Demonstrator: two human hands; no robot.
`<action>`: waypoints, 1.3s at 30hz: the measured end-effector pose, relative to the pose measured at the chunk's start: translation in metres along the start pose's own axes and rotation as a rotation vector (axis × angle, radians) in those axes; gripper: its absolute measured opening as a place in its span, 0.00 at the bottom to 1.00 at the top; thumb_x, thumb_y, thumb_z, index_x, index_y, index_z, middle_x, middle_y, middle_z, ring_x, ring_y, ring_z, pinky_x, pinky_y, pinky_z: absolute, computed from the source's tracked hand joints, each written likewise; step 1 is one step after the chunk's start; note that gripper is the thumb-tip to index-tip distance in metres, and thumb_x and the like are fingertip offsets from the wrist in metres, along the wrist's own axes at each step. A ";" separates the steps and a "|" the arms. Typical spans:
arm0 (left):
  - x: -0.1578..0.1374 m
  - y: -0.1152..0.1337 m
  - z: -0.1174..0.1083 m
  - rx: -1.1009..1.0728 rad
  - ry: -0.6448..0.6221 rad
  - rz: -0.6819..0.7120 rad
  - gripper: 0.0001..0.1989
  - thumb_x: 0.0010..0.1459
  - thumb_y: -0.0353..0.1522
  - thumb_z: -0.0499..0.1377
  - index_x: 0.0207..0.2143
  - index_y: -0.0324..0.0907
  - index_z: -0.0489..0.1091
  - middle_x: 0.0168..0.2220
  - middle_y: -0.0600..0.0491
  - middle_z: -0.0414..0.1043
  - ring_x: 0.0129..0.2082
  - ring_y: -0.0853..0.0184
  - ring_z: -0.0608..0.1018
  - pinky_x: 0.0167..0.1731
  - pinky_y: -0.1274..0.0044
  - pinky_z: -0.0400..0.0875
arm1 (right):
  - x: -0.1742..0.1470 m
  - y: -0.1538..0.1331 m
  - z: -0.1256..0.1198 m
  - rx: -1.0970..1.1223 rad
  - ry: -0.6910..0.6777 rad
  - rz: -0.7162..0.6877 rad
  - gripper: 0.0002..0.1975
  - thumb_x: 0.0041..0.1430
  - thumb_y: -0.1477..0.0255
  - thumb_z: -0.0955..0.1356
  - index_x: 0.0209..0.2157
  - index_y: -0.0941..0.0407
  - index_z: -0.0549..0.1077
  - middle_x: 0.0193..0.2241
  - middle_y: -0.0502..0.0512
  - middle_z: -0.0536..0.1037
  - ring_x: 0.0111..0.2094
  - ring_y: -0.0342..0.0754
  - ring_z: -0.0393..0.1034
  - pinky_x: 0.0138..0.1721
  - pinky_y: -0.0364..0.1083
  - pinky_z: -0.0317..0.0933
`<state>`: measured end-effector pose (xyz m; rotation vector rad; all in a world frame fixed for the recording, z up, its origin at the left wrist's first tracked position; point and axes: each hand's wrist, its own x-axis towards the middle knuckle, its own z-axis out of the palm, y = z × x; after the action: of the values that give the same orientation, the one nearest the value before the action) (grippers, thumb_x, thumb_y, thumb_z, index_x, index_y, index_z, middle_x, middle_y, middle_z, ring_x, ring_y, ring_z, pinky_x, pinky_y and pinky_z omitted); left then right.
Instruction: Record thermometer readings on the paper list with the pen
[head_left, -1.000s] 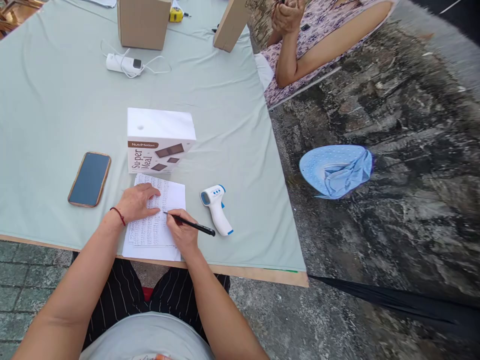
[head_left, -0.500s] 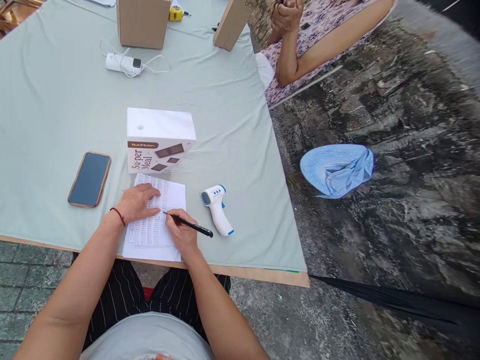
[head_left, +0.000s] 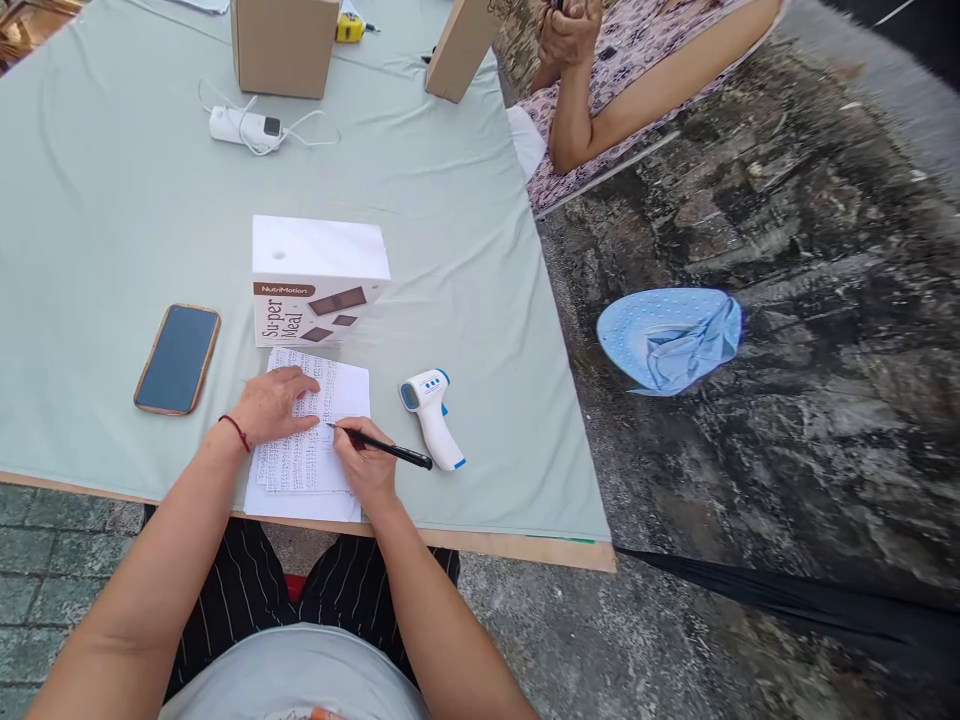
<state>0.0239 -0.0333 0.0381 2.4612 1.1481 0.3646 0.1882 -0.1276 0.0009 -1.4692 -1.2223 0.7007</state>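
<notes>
Sheets of paper (head_left: pixel 346 385) covered in rows of small dark marks lie at the table's near edge. My left hand (head_left: pixel 274 405) rests on their left side, fingers spread, with a red cord round the wrist. In my right hand (head_left: pixel 366 468) is a black pen (head_left: pixel 394 449), its tip touching the paper and its end pointing right. Just behind the paper stands a white NutriMotion box (head_left: pixel 319 250) with brown print. A white and blue infrared thermometer (head_left: pixel 433 420) lies right of my right hand. Left of my left hand is a phone (head_left: pixel 178 358) with a dark screen.
A pale green cloth (head_left: pixel 480 300) covers the table. Farther back are a white device with a cable (head_left: pixel 246 128), cardboard boxes (head_left: pixel 285 50) (head_left: pixel 459 55) and a yellow tape measure (head_left: pixel 349 27). Another person's hands (head_left: pixel 570 35) show at top right. A blue cap-like item (head_left: pixel 671 340) lies beyond the table.
The pen's back end has swung slightly right and down while its tip stays on the paper. My left hand keeps its place. The whole view has shifted slightly.
</notes>
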 end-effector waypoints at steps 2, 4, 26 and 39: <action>0.000 0.001 -0.001 0.002 -0.006 -0.005 0.14 0.53 0.37 0.65 0.41 0.42 0.71 0.35 0.53 0.73 0.35 0.66 0.75 0.31 0.76 0.65 | 0.000 0.000 0.000 -0.005 0.000 -0.004 0.05 0.53 0.71 0.66 0.27 0.54 0.74 0.24 0.48 0.76 0.24 0.44 0.68 0.30 0.45 0.65; 0.001 0.002 -0.001 0.001 -0.016 -0.014 0.14 0.53 0.36 0.65 0.42 0.42 0.72 0.35 0.53 0.74 0.35 0.65 0.75 0.31 0.76 0.65 | 0.000 -0.001 0.000 -0.008 -0.008 -0.017 0.05 0.53 0.72 0.65 0.27 0.54 0.74 0.23 0.48 0.75 0.24 0.44 0.68 0.30 0.45 0.65; 0.001 0.000 -0.001 0.005 -0.004 0.001 0.14 0.53 0.37 0.65 0.42 0.43 0.71 0.35 0.53 0.73 0.35 0.66 0.75 0.31 0.76 0.65 | 0.000 0.001 0.000 -0.012 0.013 -0.008 0.05 0.53 0.71 0.65 0.26 0.54 0.72 0.23 0.48 0.74 0.24 0.44 0.66 0.30 0.45 0.63; 0.001 -0.001 0.000 0.006 -0.008 -0.005 0.15 0.52 0.37 0.65 0.42 0.43 0.71 0.35 0.53 0.73 0.35 0.66 0.75 0.30 0.76 0.64 | 0.000 0.000 -0.001 -0.031 0.000 -0.023 0.05 0.53 0.72 0.64 0.26 0.54 0.72 0.23 0.47 0.73 0.25 0.44 0.65 0.30 0.45 0.63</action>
<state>0.0239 -0.0320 0.0382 2.4628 1.1534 0.3498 0.1890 -0.1276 0.0009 -1.4789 -1.2527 0.6687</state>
